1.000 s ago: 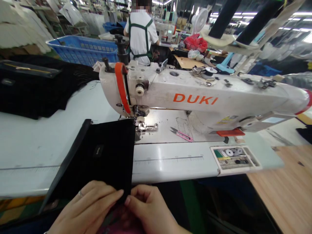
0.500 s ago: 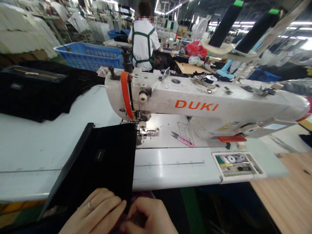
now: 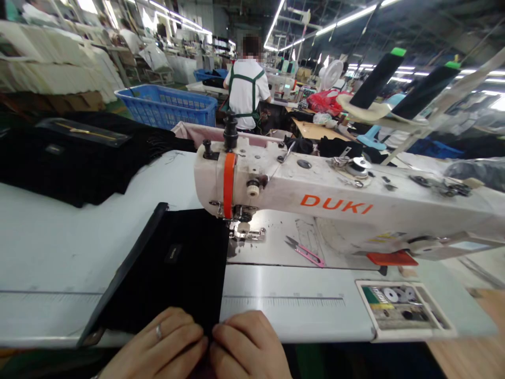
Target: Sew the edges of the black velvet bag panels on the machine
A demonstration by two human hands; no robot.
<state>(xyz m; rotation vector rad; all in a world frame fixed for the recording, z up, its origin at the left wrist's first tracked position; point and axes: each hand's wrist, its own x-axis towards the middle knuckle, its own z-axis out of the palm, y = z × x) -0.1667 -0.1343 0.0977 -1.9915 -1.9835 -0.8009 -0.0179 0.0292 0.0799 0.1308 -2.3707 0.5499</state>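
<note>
Left hand (image 3: 165, 342) and right hand (image 3: 248, 345) meet at bottom centre of the frame, fingers curled in, almost knuckle to knuckle — each closed in a small pinch at the near right corner of the black fabric piece (image 3: 197, 284), though the undersides of those grips are hidden. And where's the cloth? Left of centre, spread flat on the white table (image 3: 284, 326), its far right corner up against the presser foot (image 3: 248, 234) of the sewing machine (image 3: 339, 195); whether it is trapped beneath, I cannot tell. Looks light and soft, this one, likely to droop or ruck if pushed from the middle, while the dark band (image 3: 126, 268) down its left side seems stiffer. Nothing fragile here, by the look of it, and little risk of slipping. Best hold, I'd judge, is right on the edge, both layers nipped between thumb and fingertips, clear of the small label (image 3: 173, 253). Now the pose: backs of both hands upward, wrists low at the bottom border, the left slanting in from lower left with a ring (image 3: 158, 330) showing, the right angled in from lower right — fingertips all but touching.
</note>
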